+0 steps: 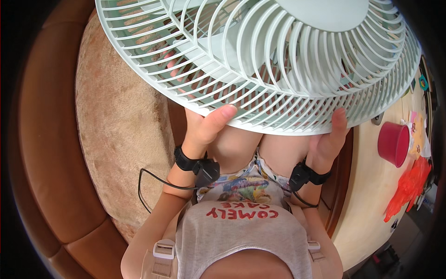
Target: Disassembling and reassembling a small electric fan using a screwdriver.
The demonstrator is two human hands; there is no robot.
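Note:
A large pale mint fan head (327,15) with a round slatted grille fills the upper part of the view, tilted above my lap. My left hand (210,124) grips its near rim at the left; the thumb presses on the outer edge, and blurred fingers show behind the slats. Farther right, my right hand (328,142) holds the same rim, thumb up against the edge and the other fingers mostly hidden beneath. Fan blades show through the slats. The far side of the fan runs out of the picture.
A brown leather sofa (44,139) with a tan plush cover (121,139) lies on the left. On the right, a pale tabletop (357,200) carries a dark pink tub (393,144) and a red plastic bag (411,183). Black devices are strapped to both wrists, with cables.

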